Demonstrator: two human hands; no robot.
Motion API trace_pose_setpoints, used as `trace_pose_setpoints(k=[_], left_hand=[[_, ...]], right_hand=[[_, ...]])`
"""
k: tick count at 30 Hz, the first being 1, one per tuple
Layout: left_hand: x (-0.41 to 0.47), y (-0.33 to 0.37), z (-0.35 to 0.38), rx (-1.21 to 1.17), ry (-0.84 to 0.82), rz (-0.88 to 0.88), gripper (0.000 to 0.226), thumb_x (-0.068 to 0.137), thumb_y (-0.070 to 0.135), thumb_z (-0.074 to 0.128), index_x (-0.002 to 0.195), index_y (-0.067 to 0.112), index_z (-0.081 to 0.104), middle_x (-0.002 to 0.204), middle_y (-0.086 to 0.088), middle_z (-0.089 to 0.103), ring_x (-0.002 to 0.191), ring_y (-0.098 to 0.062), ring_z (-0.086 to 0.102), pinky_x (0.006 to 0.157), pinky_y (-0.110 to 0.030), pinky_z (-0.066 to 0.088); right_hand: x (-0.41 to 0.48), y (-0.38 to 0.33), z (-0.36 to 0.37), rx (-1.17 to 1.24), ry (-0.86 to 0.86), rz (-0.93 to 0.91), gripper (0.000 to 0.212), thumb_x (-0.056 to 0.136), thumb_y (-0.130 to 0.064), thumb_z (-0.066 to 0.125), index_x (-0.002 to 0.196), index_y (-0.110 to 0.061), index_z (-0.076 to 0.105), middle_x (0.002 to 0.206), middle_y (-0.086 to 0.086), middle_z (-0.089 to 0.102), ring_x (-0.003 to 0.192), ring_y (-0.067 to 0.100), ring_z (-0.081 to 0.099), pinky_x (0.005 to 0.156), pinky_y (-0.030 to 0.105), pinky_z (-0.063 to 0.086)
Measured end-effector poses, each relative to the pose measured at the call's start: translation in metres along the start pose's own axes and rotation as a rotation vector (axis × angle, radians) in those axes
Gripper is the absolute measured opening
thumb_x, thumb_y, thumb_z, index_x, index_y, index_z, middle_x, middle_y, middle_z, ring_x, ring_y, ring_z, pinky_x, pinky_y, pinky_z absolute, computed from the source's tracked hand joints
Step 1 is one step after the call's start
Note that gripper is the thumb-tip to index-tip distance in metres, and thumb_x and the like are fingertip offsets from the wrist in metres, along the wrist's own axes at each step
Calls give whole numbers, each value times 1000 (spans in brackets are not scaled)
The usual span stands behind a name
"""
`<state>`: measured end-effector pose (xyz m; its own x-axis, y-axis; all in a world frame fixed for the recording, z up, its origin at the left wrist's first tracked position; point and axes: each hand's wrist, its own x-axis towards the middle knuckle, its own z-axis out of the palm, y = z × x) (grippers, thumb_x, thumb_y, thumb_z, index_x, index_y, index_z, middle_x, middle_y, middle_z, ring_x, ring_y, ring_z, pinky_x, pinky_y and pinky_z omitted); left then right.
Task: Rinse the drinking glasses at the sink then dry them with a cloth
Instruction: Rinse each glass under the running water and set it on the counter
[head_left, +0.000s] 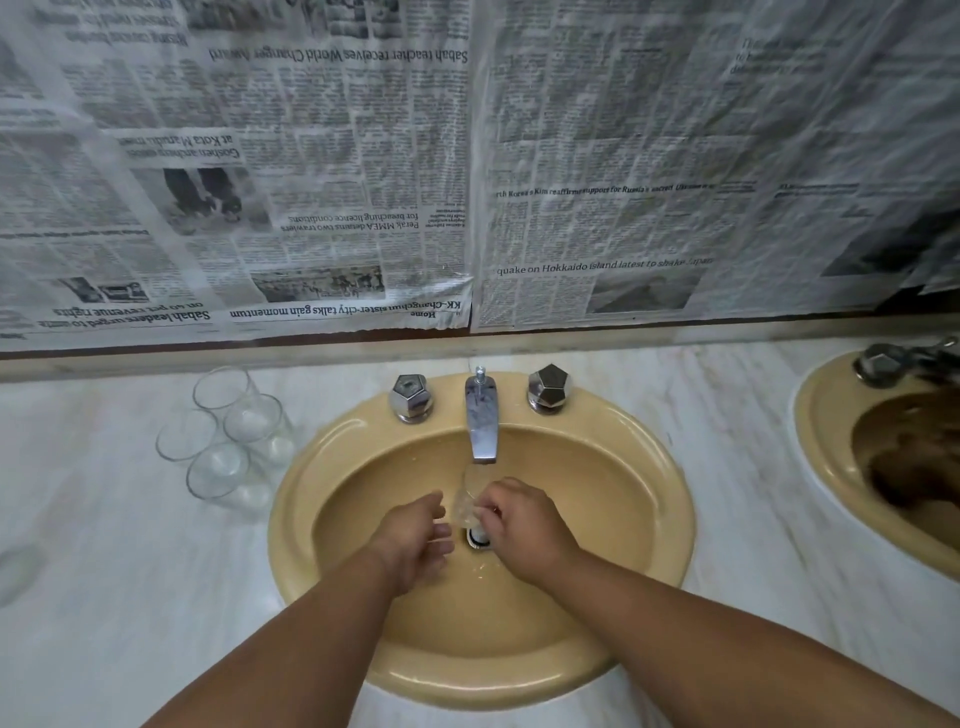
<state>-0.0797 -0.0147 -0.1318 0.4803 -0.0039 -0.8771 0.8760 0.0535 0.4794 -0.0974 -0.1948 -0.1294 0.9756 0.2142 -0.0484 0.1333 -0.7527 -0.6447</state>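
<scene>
Counter (104, 623): pale marble, running the full width under the wall.
Edge object (18, 571): a clear blurred shape at the far left of the counter; I cannot tell what it is.
Glasses (228, 441): four clear ones standing close together on the counter, just left of the sink.
Newspaper (311, 182): sheets covering the wall behind, some of them upside down.
Sink (284, 519): a yellow oval basin set into the counter.
Left knob (411, 397): chrome, faceted, on the back rim.
Left hand (415, 540): over the basin, fingers loosely bent and holding nothing, tips just beside the glass; contact cannot be told.
Glass (470, 499): clear, held low in the basin just under the spout and above the drain.
Tap (482, 415): chrome spout between the two knobs.
Drain (478, 538): metal ring, partly hidden by the right hand.
Right hand (524, 525): fingers curled round the glass, gripping it.
Right knob (549, 387): chrome, faceted.
Second sink (815, 431): yellow, at the far right, dark inside.
</scene>
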Motion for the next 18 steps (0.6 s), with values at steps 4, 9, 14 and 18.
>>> trace_pose_setpoints(k=[4, 9, 14, 18], left_hand=[[19, 1, 9, -465, -294, -161, 62, 109, 53, 43, 127, -1, 67, 107, -24, 75, 81, -34, 77, 83, -42, 63], [29, 7, 16, -461, -304, -101, 45, 113, 30, 42, 114, -7, 68, 89, -20, 77, 68, -26, 77, 60, -32, 65], [37, 19, 6, -420, -365, -60, 37, 93, 23, 53, 114, -4, 68, 99, -23, 74, 75, -31, 74, 64, -36, 65], [45, 29, 5, -323, -388, -97, 54, 106, 46, 50, 115, -1, 75, 98, -19, 78, 73, -30, 77, 61, -37, 65]], right_hand=[[-2, -4, 1, 164, -35, 33, 20, 91, -33, 59, 85, -16, 68, 86, 2, 68, 81, 16, 61, 75, 30, 47], [11, -3, 6, 188, -265, 312, 52, 93, -65, 45, 103, -24, 77, 102, -2, 78, 95, 14, 70, 87, 32, 53], [32, 13, 15, 316, -450, 316, 49, 91, -68, 54, 126, -38, 73, 120, -2, 76, 106, 17, 71, 92, 36, 54], [41, 34, 15, -331, -399, -163, 52, 92, -66, 43, 130, -37, 63, 133, -5, 66, 118, 27, 62, 99, 42, 52]])
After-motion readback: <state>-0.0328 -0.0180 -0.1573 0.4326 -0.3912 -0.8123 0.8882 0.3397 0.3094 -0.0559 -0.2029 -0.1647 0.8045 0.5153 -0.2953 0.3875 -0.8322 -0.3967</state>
